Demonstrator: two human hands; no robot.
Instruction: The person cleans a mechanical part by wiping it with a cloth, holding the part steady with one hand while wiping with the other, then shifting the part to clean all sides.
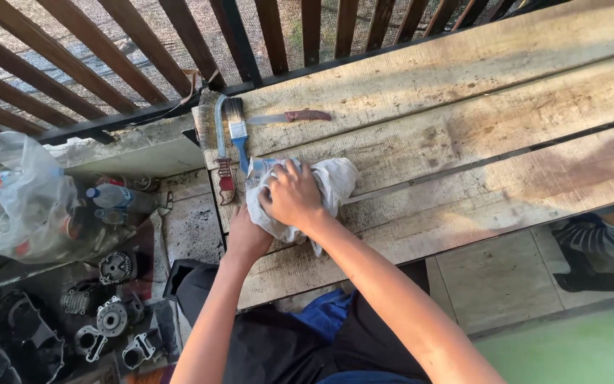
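Note:
A crumpled white cloth [332, 181] lies on the worn wooden plank bench [463, 135]. My right hand [291, 195] presses down on top of the cloth with fingers curled into it. My left hand [245, 235] is tucked under the cloth's near edge, gripping it from below; its fingers are hidden. Just beyond the cloth lie a blue-handled paintbrush [236, 128], a curved blue tool with a red end [222, 153] and a knife with a reddish handle [289, 116].
A clear plastic bag of bottles [15, 192] sits at left on the floor. Below it lie several grey metal engine parts [104, 313]. A wooden slat railing [143, 50] runs behind the bench. Another person's striped sleeve [609, 238] shows at right under the bench.

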